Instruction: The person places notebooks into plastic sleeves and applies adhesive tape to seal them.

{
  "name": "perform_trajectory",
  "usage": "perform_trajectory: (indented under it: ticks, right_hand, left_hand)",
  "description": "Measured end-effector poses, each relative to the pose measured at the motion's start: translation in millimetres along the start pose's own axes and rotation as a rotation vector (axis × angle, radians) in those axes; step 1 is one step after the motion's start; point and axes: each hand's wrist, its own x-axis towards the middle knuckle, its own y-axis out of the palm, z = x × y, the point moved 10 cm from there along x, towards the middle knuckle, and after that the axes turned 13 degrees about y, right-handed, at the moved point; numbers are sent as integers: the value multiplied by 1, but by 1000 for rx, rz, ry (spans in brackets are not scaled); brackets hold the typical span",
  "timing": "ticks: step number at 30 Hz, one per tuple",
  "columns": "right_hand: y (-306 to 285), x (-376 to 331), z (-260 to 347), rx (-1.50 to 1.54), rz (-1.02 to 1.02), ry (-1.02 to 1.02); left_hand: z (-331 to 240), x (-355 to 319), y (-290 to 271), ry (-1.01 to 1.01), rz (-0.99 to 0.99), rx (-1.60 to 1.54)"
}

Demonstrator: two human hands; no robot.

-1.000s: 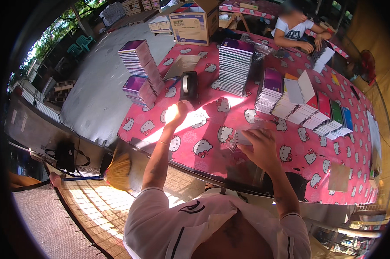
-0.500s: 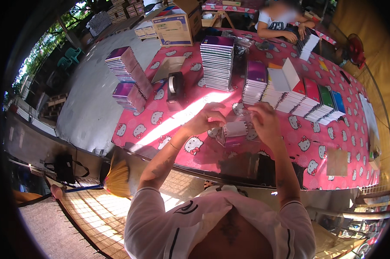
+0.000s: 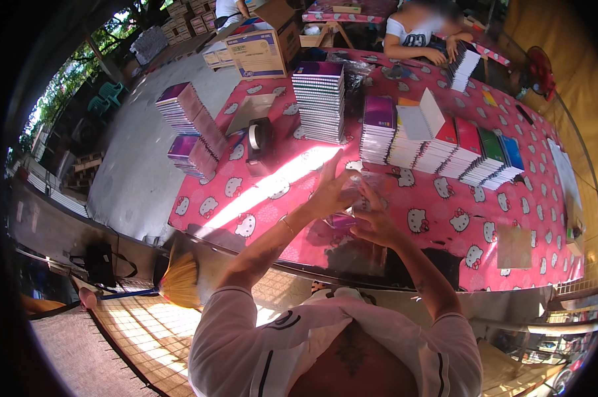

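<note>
We seemed to be wrapping a purple notebook (image 3: 342,221), right of the tape holder (image 3: 260,159), nearer us | left hand (image 3: 330,193) spread loose; right hand (image 3: 379,225), grip we couldn't tell | next likely needed gentle fingers

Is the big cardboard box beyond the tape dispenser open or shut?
Open: the cardboard box has a flap raised, and coloured contents show inside.

We wear a slim, round bracelet (image 3: 287,226) and a loose white short-sleeved cloth shirt (image 3: 305,343) with thin dark sleeve-edge bands (image 3: 237,289), straight black stripes (image 3: 262,372) and a curved black emblem (image 3: 283,322).
</note>
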Motion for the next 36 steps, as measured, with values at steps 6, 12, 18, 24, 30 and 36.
perform_trajectory:
  ticks: [6,12,18,24,30,36]
  right_hand:
    - [-35,14,-12,264,-257,213]
    - [-11,40,-31,411,216,249]
    - [-22,23,18,-138,-27,-123]
    - [-25,26,16,-94,-137,-100]
    - [-26,29,1,48,-249,107]
    - [-28,21,26,-189,-252,5]
  left_hand:
    - [53,-42,7,-500,-155,-781]
    - [46,-76,25,-706,338,-603]
    - [-32,-50,-11,26,293,180]
    - [-17,-40,-14,-68,195,48]
    - [3,-26,-8,-349,149,-242]
    - [-25,-24,-36,-276,-163,-168]
